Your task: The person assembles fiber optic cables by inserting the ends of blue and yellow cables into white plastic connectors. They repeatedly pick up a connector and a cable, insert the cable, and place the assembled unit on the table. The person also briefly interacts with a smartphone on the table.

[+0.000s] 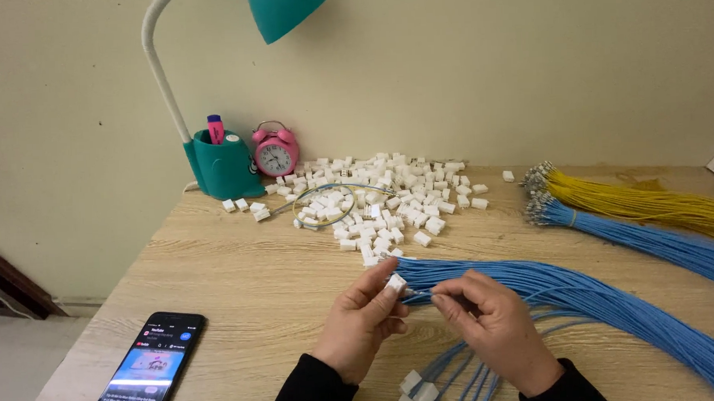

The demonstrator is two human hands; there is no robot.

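Connector (395,284), a small white plastic housing, sits pinched between thumb and fingers of the left hand (361,319); it looks light, rigid and easy to drop, best held by its flat sides. Right hand (492,318) pinches a thin blue wire (420,295) near its tip (limp, so grip close to the end). Outward lie the blue bundle (614,302), a heap of housings (381,204), the yellow bundle (650,202) and a phone (149,370) on the worktop (241,276).

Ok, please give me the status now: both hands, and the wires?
Left hand pinches a white connector. Right hand pinches a blue wire at its end. Big blue wire bundle lies under the right hand. Nothing blocks them.
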